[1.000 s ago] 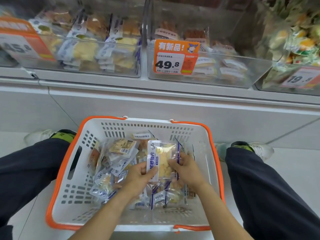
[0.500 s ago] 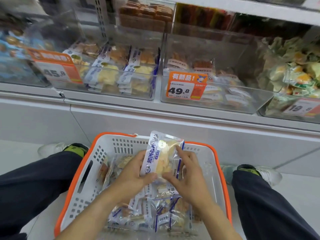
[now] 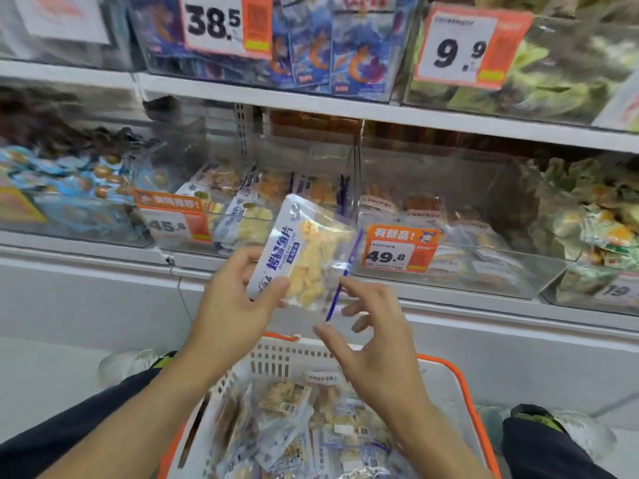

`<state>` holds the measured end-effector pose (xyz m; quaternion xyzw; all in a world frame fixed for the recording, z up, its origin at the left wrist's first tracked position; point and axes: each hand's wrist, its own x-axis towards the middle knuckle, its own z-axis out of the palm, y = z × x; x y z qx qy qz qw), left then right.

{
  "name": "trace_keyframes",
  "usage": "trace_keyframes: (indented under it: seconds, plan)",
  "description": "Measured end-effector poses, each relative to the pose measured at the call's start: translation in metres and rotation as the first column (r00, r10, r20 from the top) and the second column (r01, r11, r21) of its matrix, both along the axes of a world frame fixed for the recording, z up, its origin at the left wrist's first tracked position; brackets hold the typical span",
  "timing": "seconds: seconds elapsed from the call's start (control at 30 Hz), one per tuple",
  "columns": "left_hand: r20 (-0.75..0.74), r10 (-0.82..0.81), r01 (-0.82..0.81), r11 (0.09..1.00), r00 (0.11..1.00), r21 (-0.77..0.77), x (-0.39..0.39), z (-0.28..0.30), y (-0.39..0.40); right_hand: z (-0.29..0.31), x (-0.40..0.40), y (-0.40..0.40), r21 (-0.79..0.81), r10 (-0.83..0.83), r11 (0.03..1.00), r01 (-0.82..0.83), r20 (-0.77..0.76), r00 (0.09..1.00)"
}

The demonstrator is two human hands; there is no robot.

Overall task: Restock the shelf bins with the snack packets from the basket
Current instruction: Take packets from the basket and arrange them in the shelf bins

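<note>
While the shelf runs across the upper view, items are listed from left to right.

Bin of blue-wrapped sweets (image 3: 69,188): far left on the lower shelf, clear-walled, blurred.

Clear bin (image 3: 242,216) with orange 45.8 price tag (image 3: 174,219): holds pale yellow snack packets with white-and-blue edges.

Left hand (image 3: 235,305): raised in front of that bin, thumb and fingers pinching the lower left end of one snack packet (image 3: 304,250).

Snack packet: held in the air, tilted, its top leaning right; transparent, with yellow pieces inside and a white strip with blue lettering. It is above the basket and in front of the shelf edge, not inside any bin.

Right hand (image 3: 373,347): just beside the packet's lower right corner, fingers loosely spread and holding nothing.

Basket (image 3: 463,385): white with orange rim, below both hands, holding more packets.

Bin with 49.8 tag (image 3: 401,254): right of the packet, brown-labelled packs inside.
</note>
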<state>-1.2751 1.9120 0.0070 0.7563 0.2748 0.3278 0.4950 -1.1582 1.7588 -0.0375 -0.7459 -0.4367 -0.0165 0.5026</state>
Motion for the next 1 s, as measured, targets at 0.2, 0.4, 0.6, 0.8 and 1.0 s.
trace_keyframes:
  seconds: [0.2, 0.4, 0.6, 0.8, 1.0]
  plan:
    - [-0.019, 0.164, -0.165, 0.982, 0.986, -0.090, 0.048, 0.042, 0.074, 0.057, 0.045, 0.038, 0.062, -0.112, 0.993, 0.097, 0.312, 0.944]
    - [-0.099, -0.053, 0.008, 0.914, 0.994, -0.406, 0.136, 0.056, 0.125, 0.081, 0.078, 0.062, -0.116, -0.117, 0.980, 0.161, 0.320, 0.940]
    - [-0.497, 0.037, -0.036, 0.999, 0.867, 0.013, 0.201, 0.038, 0.141, 0.071, 0.086, 0.069, -0.242, -0.037, 0.960, 0.142, 0.392, 0.919]
    - [-0.823, 0.155, 0.296, 0.883, 0.547, 0.363, 0.218, 0.030, 0.145, 0.053, 0.100, 0.070, -0.178, -0.042, 0.973, 0.149, 0.497, 0.867]
    - [-0.702, 0.224, 0.229, 0.842, 0.676, 0.489, 0.211, 0.029, 0.150, 0.052, 0.101, 0.065, -0.209, -0.031, 0.961, 0.181, 0.569, 0.822]
